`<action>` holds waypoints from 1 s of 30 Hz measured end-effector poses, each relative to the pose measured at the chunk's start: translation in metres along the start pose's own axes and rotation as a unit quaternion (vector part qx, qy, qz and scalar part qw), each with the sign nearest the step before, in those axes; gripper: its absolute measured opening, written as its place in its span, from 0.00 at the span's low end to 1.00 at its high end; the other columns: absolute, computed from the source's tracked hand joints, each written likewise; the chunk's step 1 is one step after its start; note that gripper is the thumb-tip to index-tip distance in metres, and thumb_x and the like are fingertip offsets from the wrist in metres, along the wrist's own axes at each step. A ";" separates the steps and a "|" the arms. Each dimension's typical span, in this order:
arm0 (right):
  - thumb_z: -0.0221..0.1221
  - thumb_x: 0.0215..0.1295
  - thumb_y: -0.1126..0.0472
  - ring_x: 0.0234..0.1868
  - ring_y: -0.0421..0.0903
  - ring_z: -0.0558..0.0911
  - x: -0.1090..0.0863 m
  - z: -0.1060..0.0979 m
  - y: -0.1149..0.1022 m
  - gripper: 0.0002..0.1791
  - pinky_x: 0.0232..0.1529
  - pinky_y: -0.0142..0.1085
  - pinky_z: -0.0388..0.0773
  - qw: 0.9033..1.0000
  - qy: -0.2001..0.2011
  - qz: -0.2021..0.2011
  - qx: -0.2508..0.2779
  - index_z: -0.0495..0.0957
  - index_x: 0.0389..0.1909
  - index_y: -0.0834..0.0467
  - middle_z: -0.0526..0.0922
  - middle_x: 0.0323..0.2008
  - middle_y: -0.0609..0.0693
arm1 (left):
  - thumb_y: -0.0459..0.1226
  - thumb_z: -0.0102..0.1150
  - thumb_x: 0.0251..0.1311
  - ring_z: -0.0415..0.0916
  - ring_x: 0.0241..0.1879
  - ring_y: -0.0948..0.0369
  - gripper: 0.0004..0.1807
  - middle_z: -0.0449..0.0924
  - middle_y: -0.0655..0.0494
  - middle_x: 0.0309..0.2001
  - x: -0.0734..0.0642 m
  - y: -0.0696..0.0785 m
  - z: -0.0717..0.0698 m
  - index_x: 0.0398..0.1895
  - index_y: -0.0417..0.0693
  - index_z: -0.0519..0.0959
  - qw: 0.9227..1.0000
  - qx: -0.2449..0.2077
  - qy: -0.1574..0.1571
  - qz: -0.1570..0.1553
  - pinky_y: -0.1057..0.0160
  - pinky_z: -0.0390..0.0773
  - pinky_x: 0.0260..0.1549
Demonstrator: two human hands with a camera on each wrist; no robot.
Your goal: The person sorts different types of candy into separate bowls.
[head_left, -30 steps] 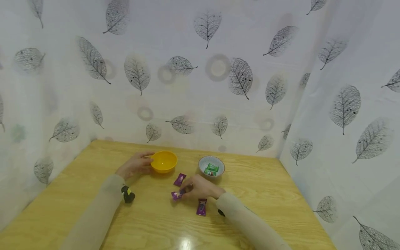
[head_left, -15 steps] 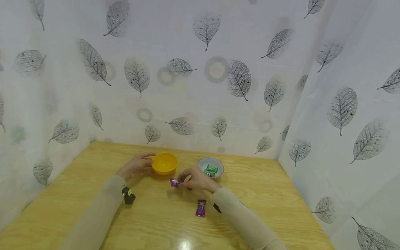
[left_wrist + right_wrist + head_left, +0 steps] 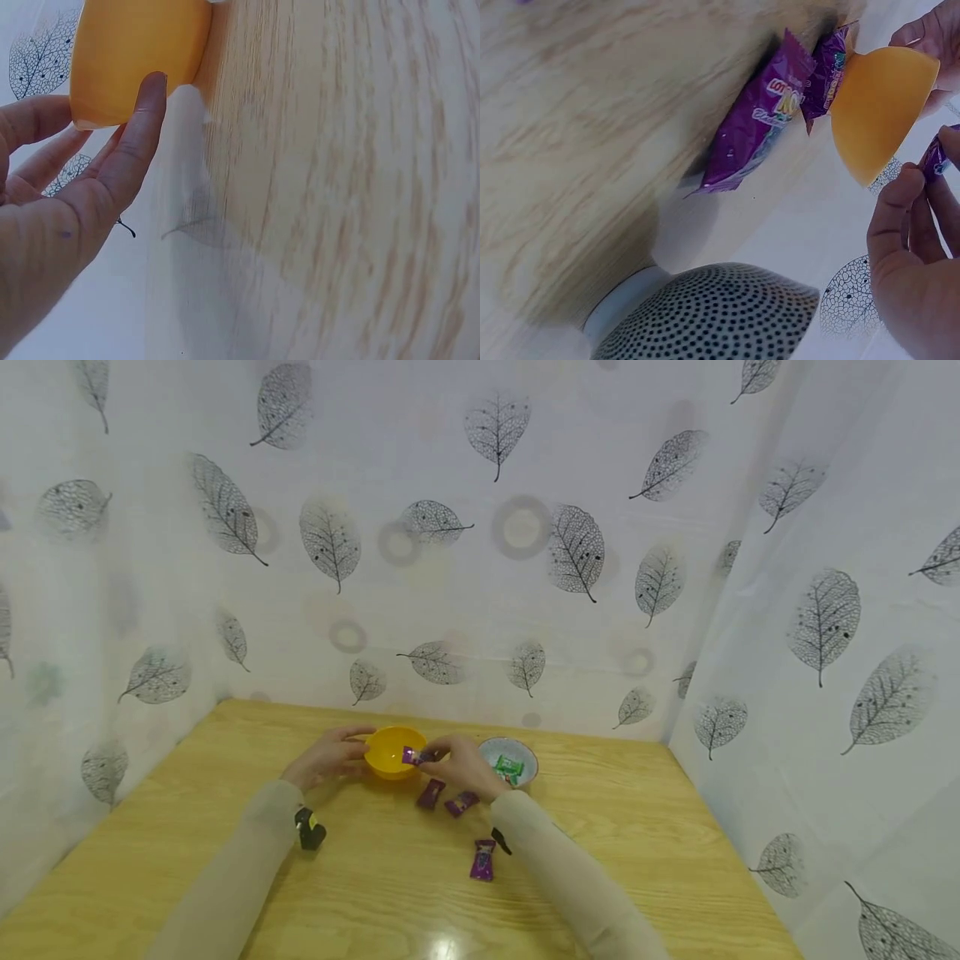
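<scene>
My left hand (image 3: 326,760) holds the left side of a yellow bowl (image 3: 386,742). In the left wrist view its thumb lies against the outside of the bowl (image 3: 142,52), with the other fingers at the rim. Between thumb and fingers, my right hand (image 3: 467,768) pinches a purple-wrapped candy (image 3: 411,756) over the bowl's right side. Two more purple candies lie on the table in front of the bowl, one purple candy (image 3: 431,794) beside another purple candy (image 3: 461,803). Nearer to me lies a third purple candy (image 3: 483,860).
Right of the yellow bowl stands a pale bowl (image 3: 527,753), dotted outside in the right wrist view, with green-wrapped candies (image 3: 509,766) in it. The wooden table (image 3: 360,893) meets a leaf-patterned curtain (image 3: 450,610) at the back and sides.
My right hand has carried the purple candy up from the table to the yellow bowl. Two purple candies behind it have come into view. The left hand has stayed at the bowl.
</scene>
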State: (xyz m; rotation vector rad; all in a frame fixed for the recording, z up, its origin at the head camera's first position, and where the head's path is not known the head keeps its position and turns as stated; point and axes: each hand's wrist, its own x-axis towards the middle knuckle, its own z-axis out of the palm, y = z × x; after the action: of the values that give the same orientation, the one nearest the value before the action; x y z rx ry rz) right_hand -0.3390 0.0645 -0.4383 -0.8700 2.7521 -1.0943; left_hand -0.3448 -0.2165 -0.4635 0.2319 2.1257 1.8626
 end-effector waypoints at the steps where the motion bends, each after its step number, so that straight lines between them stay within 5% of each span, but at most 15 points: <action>1: 0.65 0.63 0.49 0.43 0.42 0.81 0.002 0.001 -0.001 0.15 0.45 0.35 0.80 1.000 0.006 0.001 -0.004 0.85 0.47 0.48 0.85 0.40 0.41 | 0.31 0.42 0.74 0.77 0.53 0.56 0.28 0.58 0.30 0.71 0.000 0.000 0.000 0.75 0.37 0.53 1.000 0.001 0.000 0.000 0.52 0.79 0.56; 12: 0.65 0.63 0.53 0.36 0.38 0.80 0.020 0.012 -0.010 0.13 0.37 0.28 0.78 0.997 0.032 -0.010 -0.067 0.86 0.45 0.54 0.87 0.40 0.47 | 0.32 0.43 0.74 0.77 0.53 0.56 0.28 0.58 0.32 0.71 0.000 0.004 0.002 0.74 0.37 0.54 1.000 0.006 0.004 0.001 0.52 0.79 0.56; 20: 0.64 0.64 0.53 0.34 0.36 0.79 0.025 0.018 -0.011 0.13 0.34 0.26 0.78 0.999 0.027 0.000 -0.046 0.85 0.45 0.56 0.86 0.36 0.46 | 0.30 0.42 0.73 0.76 0.53 0.55 0.28 0.57 0.31 0.71 -0.001 0.005 0.001 0.74 0.36 0.54 1.000 0.004 0.006 -0.003 0.50 0.78 0.57; 30: 0.60 0.67 0.59 0.42 0.45 0.84 0.024 0.015 -0.008 0.15 0.41 0.31 0.82 0.999 0.041 0.001 -0.024 0.83 0.51 0.61 0.85 0.49 0.55 | 0.32 0.44 0.73 0.75 0.56 0.50 0.28 0.59 0.30 0.70 0.000 0.004 0.000 0.74 0.36 0.55 1.000 0.013 0.005 -0.004 0.53 0.80 0.55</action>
State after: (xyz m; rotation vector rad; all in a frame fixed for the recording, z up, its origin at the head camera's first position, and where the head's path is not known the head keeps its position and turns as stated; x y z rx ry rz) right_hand -0.3518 0.0378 -0.4406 -0.8452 2.8567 -1.0902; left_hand -0.3449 -0.2162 -0.4598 0.2211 2.1556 1.8361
